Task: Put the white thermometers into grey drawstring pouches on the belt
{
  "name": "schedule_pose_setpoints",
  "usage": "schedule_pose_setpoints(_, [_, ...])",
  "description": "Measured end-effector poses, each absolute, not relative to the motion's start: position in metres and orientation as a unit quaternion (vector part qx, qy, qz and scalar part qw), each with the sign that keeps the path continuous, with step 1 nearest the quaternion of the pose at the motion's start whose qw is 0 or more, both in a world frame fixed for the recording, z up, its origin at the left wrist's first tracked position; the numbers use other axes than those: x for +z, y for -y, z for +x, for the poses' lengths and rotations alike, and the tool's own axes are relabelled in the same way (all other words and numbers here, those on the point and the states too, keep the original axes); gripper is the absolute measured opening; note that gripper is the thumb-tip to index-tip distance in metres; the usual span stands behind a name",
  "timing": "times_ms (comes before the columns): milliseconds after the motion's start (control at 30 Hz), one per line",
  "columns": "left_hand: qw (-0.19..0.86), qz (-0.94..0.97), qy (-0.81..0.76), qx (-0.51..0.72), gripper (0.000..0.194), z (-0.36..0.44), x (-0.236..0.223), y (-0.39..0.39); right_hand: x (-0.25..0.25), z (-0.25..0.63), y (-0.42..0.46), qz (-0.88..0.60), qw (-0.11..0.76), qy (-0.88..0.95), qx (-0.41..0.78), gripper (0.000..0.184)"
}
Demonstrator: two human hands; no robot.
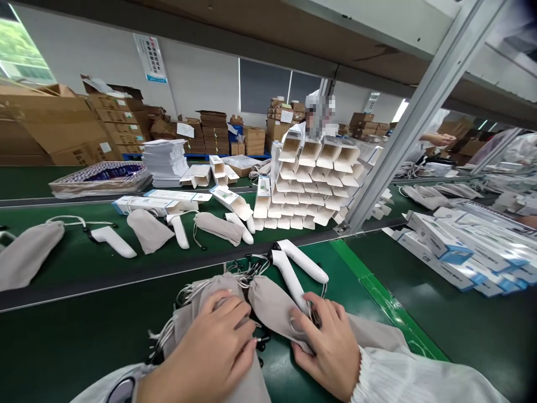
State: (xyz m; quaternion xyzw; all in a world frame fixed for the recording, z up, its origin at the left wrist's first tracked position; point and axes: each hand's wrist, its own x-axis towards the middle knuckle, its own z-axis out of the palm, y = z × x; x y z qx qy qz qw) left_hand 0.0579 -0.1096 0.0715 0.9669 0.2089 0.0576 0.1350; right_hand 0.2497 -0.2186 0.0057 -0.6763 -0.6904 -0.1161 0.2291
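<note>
My left hand lies over a heap of grey drawstring pouches, its fingers curled onto the cloth of the top one. Another filled-looking grey pouch is under my right hand, whose thumb and fingers close around its near end. Just beyond the right fingertips lie two white handheld devices with dark heads, one angled towards me and one behind it. White cords and black cord stoppers stick out between my hands. Part of a further pouch shows behind my right wrist.
Across the belt sit pouches, white devices and a stack of open white boxes. A metal post rises at right, beside closed white boxes. Farther back are a tray, cartons and a person. A shelf hangs overhead.
</note>
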Motion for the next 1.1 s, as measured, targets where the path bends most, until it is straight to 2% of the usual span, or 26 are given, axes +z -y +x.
schedule_pose_setpoints(100, [0.116,0.958,-0.254,0.066,0.018,0.056,0.074,0.107,0.004,0.266,0.234,-0.627,0.274,0.717,-0.136,0.011])
schedule_pose_setpoints(167, [0.092,0.959,-0.261,0.066,0.018,0.048,0.073,0.103,0.003,0.277,0.246,-0.592,0.279,0.742,-0.145,0.008])
schedule_pose_setpoints(300, [0.035,0.959,-0.25,0.127,0.019,0.025,0.064,0.088,0.0,0.3,0.273,-0.582,0.191,0.773,-0.164,0.023])
schedule_pose_setpoints(400, [0.005,0.927,-0.314,0.204,0.035,0.005,0.05,0.073,-0.004,0.321,0.3,-0.59,0.124,0.779,-0.175,0.041])
schedule_pose_setpoints(500, [0.047,0.899,-0.379,0.212,0.048,-0.011,0.037,0.059,-0.005,0.342,0.324,-0.616,0.138,0.763,-0.137,0.051])
schedule_pose_setpoints(633, [0.113,0.891,-0.392,0.197,0.052,-0.019,0.034,0.055,0.0,0.373,0.338,-0.668,0.177,0.719,-0.081,0.041])
schedule_pose_setpoints(800, [0.137,0.86,-0.463,0.162,0.05,-0.016,0.05,0.067,-0.005,0.424,0.317,-0.717,0.158,0.673,-0.086,0.03])
schedule_pose_setpoints(933, [0.106,0.86,-0.467,0.174,0.046,-0.021,0.052,0.072,-0.023,0.458,0.275,-0.721,0.161,0.653,-0.166,0.031])
schedule_pose_setpoints(1100, [0.158,0.849,-0.462,0.2,0.038,-0.017,0.052,0.072,-0.032,0.48,0.214,-0.79,0.097,0.565,-0.217,0.03])
